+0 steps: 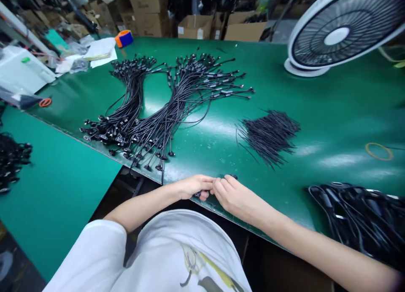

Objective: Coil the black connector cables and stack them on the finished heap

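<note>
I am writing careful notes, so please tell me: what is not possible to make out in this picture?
Dark item, head view: mostly covered by the left hand and right hand.
Right-side cables, head view: cut off by the right edge.
Fan, head view: cut off by the top and right edges.
Plug markings, head view: too small.

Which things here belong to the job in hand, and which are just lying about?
Likely the job:
held black item
loose black cables
thin black strips
bundled black cables

Likely just lying about:
white fan
papers
orange ring
orange-and-blue roll
</note>
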`<state>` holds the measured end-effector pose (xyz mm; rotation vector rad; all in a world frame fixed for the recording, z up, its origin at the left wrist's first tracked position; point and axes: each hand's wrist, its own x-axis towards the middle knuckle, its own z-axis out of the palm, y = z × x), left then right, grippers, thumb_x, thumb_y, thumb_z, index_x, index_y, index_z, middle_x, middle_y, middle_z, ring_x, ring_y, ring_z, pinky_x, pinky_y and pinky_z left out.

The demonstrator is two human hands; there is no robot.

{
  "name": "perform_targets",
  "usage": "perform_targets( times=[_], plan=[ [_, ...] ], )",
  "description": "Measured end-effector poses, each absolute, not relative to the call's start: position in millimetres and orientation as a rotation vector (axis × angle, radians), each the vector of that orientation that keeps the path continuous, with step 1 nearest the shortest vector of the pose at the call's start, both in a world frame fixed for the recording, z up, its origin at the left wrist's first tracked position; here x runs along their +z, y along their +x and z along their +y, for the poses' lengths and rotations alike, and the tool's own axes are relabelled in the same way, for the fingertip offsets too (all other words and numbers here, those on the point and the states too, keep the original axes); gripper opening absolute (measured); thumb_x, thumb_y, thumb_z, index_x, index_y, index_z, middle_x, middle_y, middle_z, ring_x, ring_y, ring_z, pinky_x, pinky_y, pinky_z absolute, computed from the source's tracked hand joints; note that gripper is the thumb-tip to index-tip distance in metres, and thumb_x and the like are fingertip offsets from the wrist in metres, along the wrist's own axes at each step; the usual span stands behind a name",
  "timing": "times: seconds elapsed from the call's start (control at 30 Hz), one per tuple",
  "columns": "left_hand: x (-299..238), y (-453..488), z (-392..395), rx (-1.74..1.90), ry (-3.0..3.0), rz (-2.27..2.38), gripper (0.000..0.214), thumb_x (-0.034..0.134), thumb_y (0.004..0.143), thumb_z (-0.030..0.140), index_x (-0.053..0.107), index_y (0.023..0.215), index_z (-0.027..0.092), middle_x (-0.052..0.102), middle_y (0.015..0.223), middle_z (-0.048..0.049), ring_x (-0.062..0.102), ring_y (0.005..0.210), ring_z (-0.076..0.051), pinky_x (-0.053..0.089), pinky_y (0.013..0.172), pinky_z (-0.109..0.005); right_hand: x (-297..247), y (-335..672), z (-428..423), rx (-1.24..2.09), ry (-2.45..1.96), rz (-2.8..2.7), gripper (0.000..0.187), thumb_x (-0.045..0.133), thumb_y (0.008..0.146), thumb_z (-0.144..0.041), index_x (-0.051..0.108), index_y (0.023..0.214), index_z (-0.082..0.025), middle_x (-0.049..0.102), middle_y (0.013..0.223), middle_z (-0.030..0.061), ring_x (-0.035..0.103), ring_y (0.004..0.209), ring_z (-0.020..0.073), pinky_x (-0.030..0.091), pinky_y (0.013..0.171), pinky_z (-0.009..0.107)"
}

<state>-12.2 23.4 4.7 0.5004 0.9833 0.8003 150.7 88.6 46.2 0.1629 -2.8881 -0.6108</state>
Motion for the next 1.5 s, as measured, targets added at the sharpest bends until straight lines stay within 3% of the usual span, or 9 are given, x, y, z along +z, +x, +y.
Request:
perform_targets(
  times=[0.23,0.5,0.67,0.8,0.97,1.17,1.23,1.33,1.5],
  plan=[
    [3.7,-2.2,26.8,0.905,0.761,1.243,0.028,0.041,0.090,0.026,0.062,0.102,0.011,0.039,0.053,0.0064,0.037,0.049,-0.010,0.030,0.051,-0.024,31.3,146.8,102.2,-0.425,-0.032,-2.869,0.026,0.044,0.084,-0.004,0.061,0.069,-0.018,0.050,0.060,0.0055,0.042,0.056,0.0190,0.030,0.054,0.034],
    [16.4,-11.2,39.0,1.370,1.398,1.625,0.035,0.034,0.098,0.031,0.061,0.118,0.019,0.056,0.111,-0.0092,0.052,0.108,-0.021,0.041,0.099,-0.037,21.4,117.6,106.0,1.303,-1.092,-1.906,0.028,0.050,0.089,-0.042,0.058,0.076,-0.019,0.055,0.068,0.0010,0.045,0.056,0.0119,0.034,0.053,0.025],
    [20.4,-22.0,22.0,1.116,1.858,1.536,0.035,0.038,0.095,0.019,0.072,0.102,0.024,0.059,0.104,-0.0075,0.049,0.104,-0.021,0.036,0.099,-0.040,20.9,134.8,105.5,1.966,-1.117,-1.486,0.035,0.067,0.075,-0.050,0.056,0.069,-0.018,0.043,0.061,-0.0026,0.034,0.049,0.0080,0.027,0.045,0.023],
    [15.2,-24.9,18.3,0.855,1.772,1.413,0.034,0.044,0.089,0.015,0.071,0.109,0.022,0.060,0.096,-0.0067,0.053,0.092,-0.020,0.040,0.090,-0.036,32.7,148.3,96.4,1.501,-1.099,-1.892,0.031,0.056,0.086,-0.045,0.057,0.070,-0.018,0.047,0.062,-0.0011,0.040,0.052,0.0103,0.032,0.051,0.025],
    [24.3,-31.4,26.2,1.127,1.235,1.276,0.044,0.030,0.096,0.024,0.070,0.109,0.014,0.061,0.093,-0.0086,0.056,0.086,-0.018,0.046,0.082,-0.032,34.7,141.3,79.8,0.963,-0.783,-2.391,0.030,0.043,0.095,-0.030,0.056,0.070,-0.019,0.054,0.065,0.0011,0.050,0.061,0.0134,0.038,0.061,0.026],
    [34.3,-26.0,6.5,1.098,1.538,1.244,0.033,0.044,0.095,0.035,0.072,0.090,0.017,0.058,0.086,-0.0061,0.056,0.085,-0.017,0.044,0.085,-0.030,22.8,141.2,92.6,0.468,-0.823,-2.510,0.028,0.042,0.097,-0.023,0.055,0.072,-0.018,0.057,0.067,0.0016,0.051,0.064,0.0137,0.035,0.062,0.026],
    [26.2,-20.5,3.1,1.087,1.446,1.369,0.023,0.053,0.091,0.035,0.067,0.096,0.018,0.058,0.089,-0.0048,0.055,0.083,-0.016,0.045,0.083,-0.030,24.4,141.9,93.1,0.138,-0.759,-2.590,0.026,0.044,0.095,-0.018,0.055,0.071,-0.018,0.055,0.065,0.0019,0.047,0.064,0.0145,0.033,0.063,0.027],
    [13.6,-14.7,4.3,1.085,1.129,1.406,0.041,0.061,0.086,0.037,0.054,0.121,0.017,0.056,0.097,-0.0049,0.054,0.079,-0.015,0.047,0.078,-0.031,29.5,141.6,92.3,-0.199,-0.693,-2.609,0.024,0.048,0.094,-0.016,0.057,0.072,-0.017,0.051,0.062,0.0021,0.042,0.063,0.0153,0.030,0.062,0.028],
    [9.2,-9.7,12.0,1.042,0.918,1.256,0.028,0.047,0.094,0.031,0.064,0.109,0.015,0.060,0.105,-0.0068,0.053,0.108,-0.020,0.036,0.104,-0.035,29.3,136.9,94.9,-0.388,-0.607,-2.579,0.020,0.048,0.092,-0.015,0.059,0.075,-0.017,0.046,0.059,0.0010,0.038,0.060,0.0147,0.028,0.061,0.029]
  ],
)
